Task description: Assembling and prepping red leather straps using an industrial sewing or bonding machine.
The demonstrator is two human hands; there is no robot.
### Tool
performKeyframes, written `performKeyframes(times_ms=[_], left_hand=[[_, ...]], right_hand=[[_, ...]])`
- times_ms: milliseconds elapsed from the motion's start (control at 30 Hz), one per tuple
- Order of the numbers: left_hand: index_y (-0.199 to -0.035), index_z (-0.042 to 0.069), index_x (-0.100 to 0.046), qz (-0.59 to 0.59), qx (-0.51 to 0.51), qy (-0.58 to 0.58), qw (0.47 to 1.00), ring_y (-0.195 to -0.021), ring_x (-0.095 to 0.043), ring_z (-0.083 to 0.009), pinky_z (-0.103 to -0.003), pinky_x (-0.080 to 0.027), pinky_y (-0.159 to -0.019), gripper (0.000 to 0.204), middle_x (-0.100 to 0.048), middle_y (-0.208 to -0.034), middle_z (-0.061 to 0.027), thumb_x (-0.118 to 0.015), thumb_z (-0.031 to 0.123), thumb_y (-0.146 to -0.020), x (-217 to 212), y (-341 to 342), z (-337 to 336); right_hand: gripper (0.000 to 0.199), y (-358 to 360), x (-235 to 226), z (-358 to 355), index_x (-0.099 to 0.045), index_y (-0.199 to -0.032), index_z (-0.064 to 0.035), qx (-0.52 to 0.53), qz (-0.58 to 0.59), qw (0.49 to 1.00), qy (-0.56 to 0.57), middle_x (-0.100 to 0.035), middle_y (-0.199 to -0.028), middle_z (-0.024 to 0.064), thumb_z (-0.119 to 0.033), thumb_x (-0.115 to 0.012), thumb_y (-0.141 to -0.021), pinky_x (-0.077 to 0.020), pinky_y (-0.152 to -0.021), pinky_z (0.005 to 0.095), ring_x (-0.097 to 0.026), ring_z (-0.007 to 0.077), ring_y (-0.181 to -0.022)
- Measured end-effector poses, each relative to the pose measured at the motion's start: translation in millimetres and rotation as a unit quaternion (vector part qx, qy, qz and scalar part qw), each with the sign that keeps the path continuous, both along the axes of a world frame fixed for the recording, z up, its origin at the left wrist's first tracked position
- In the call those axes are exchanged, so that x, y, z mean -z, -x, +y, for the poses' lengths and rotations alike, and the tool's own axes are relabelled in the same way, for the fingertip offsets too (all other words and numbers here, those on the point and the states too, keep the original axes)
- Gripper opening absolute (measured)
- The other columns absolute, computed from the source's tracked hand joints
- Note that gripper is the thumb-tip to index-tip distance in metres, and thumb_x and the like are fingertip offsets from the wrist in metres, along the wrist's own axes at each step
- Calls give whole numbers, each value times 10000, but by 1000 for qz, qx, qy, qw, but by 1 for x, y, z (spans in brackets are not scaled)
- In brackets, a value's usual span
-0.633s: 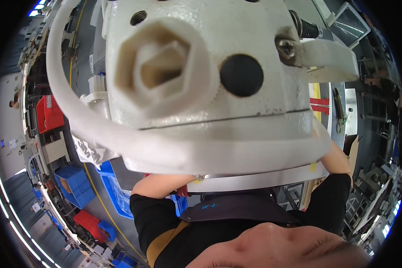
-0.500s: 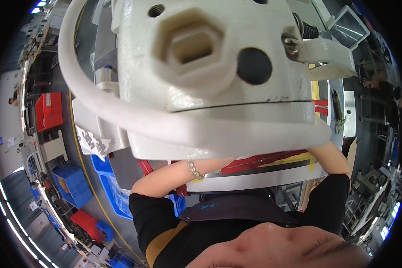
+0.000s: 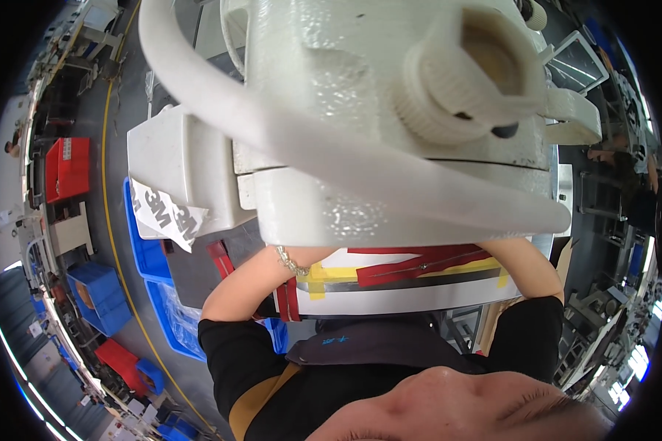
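Observation:
A large white machine head [image 3: 404, 198], by its look a sewing machine, fills the upper middle and hides my fingers. My left hand [image 3: 321, 253] goes under its lower edge from the left; only the wrist area with a beaded bracelet [image 3: 290, 262] shows. From the right, my right hand [image 3: 504, 246] passes beneath the same edge, its fingers hidden too. Between my forearms lies a red zipper [image 3: 419, 266] on the white work surface [image 3: 404, 300] with yellow tape strips. Another red zipper piece [image 3: 287, 298] hangs over the front edge near my left wrist. What either hand holds cannot be seen.
A thick white tube [image 3: 272, 136] curves across the machine head, which bears a ribbed plastic cap [image 3: 449, 92]. Blue bins [image 3: 171, 316] stand on the left, one holding clear plastic. Beyond a yellow floor line are a red bin [image 3: 68, 169] and a blue crate [image 3: 99, 298].
The view has shifted, so the machine head sits farther right in the picture. My left forearm appears farther left, and more of the red zipper and yellow tape shows between my arms.

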State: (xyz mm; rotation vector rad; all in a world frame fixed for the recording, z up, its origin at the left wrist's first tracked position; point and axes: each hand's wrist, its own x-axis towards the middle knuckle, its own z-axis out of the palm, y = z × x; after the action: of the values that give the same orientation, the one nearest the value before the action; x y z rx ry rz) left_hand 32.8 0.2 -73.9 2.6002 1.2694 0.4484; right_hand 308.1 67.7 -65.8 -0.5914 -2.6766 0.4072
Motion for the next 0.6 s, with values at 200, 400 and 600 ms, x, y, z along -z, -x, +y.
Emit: performKeyframes(times_ms=[200,400,600], left_hand=[[-954,50,-665,-23,3,8,1000,-798,-631,-251,-355,-513,-736,176,-658,-906,-80,-610,154,-824,8,13,5],[-966,52,-662,-36,10,17,999,-803,-630,-254,-355,-512,-743,183,-658,-909,-80,-603,160,-832,14,8,9],[-978,53,-659,-49,27,25,998,-808,-629,-256,-356,-510,-749,190,-657,-911,-80,-596,167,-840,14,12,9]], right_hand=[[287,-7,5,-5,-628,-1035,-71,2,-68,997,38,-620,-1070,77,-116,-597,-753,-428,-933,394,-567,279,-1037],[307,-10,26,-9,-563,-1142,-68,62,-9,992,114,-594,-1129,72,-130,-543,-841,-421,-969,375,-537,243,-1098],[281,-12,20,-6,-557,-1136,-69,28,-65,997,22,-593,-1129,53,-112,-515,-861,-414,-977,365,-518,218,-1125]])
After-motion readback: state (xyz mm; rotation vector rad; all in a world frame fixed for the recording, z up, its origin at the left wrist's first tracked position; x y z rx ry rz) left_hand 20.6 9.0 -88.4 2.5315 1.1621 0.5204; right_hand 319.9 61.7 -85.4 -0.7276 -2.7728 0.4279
